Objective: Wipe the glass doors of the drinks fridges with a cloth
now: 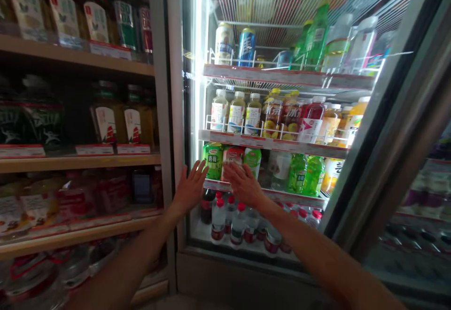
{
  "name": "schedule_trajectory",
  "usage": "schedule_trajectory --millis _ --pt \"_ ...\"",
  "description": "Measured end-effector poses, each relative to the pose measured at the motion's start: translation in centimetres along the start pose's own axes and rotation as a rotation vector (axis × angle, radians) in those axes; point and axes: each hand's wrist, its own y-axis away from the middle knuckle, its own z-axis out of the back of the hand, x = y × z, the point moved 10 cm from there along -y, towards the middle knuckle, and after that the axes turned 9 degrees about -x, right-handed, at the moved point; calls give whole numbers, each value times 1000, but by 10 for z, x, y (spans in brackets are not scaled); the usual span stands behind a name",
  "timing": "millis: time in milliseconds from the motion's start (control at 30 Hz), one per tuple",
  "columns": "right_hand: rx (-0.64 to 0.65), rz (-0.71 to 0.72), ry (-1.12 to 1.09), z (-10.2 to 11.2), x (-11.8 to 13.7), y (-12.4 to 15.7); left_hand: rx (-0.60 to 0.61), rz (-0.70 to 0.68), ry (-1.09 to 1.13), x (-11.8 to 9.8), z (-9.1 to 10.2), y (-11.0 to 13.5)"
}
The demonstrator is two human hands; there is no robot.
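Both my arms reach into an open drinks cooler. My left hand point(192, 189) is open with fingers spread, just in front of a green-labelled bottle point(213, 159) on the third shelf. My right hand point(243, 183) lies with its fingers over a red-and-white-labelled bottle point(230, 157) beside it; the fingers look fairly flat, and I cannot tell whether they grip it. Another green-labelled bottle point(252, 160) stands just right of that one.
The cooler's wire shelves point(268, 143) hold cans, juice and tea bottles above, green bottles point(305, 174) to the right, red-capped water bottles point(229, 218) below. The glass door point(387, 127) stands open on the right. Wooden shelves point(77, 162) with bottles are on the left.
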Motion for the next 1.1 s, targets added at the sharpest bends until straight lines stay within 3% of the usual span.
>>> schedule_trajectory --millis 67,233,300,433,500,667,733,867,933,1000,1100 --pt "-19 -48 35 3 -4 -8 -2 8 -6 2 1 -5" --pt "-25 188 -5 11 27 3 -5 12 -14 7 2 -7" --pt "-51 115 16 23 6 -10 -14 5 -19 7 4 -9" --pt "-131 -177 99 49 -63 -40 14 -14 -4 -4 5 -19" --pt "-129 -200 131 53 -69 -28 32 -31 4 -14 7 -24" --pt "-43 128 91 48 -17 44 24 -85 16 -38 13 -38" --pt "-58 75 116 59 -36 47 3 -116 27 -48 15 -46" --pt "-176 -273 255 99 -121 28 -76 -150 68 -73 17 -62" --pt "-203 -361 303 109 -136 38 -115 -168 85 -87 18 -68" --pt "-137 -280 282 101 -117 60 -145 -196 90 -101 19 -71" --pt "27 -43 197 79 -75 97 -172 -232 90 -114 21 -76"
